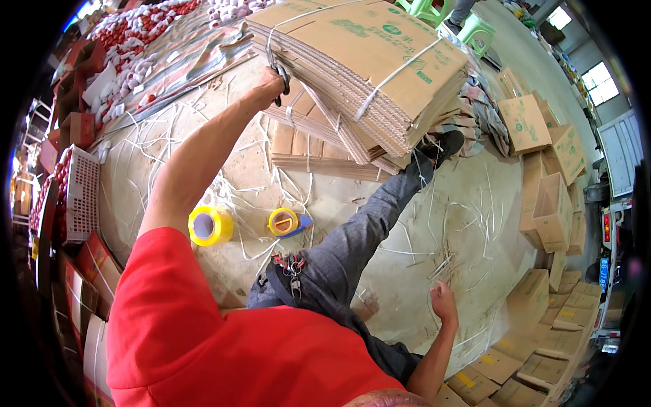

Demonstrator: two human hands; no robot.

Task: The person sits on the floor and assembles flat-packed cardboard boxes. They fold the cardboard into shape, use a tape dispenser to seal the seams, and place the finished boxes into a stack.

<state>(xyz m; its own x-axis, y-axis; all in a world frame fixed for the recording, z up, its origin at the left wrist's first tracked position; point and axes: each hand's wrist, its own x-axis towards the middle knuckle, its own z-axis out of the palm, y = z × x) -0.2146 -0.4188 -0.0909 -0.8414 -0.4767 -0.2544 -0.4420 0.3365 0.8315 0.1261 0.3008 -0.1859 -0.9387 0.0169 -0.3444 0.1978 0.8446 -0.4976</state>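
My left hand reaches out to the upper left and is closed around black-handled scissors. The scissors are at the near left corner of a tall bundle of flattened cardboard boxes, against a white strap tied around it. More strapped flat cardboard lies underneath. My right hand hangs low at the right with its fingers curled in; whether anything is inside them cannot be seen. My foot in a dark shoe is beside the stack.
A yellow tape roll and a tape dispenser lie on the floor among loose white straps. Open cartons line the right side. A white plastic crate stands at left, with wrapped red and white produce beyond.
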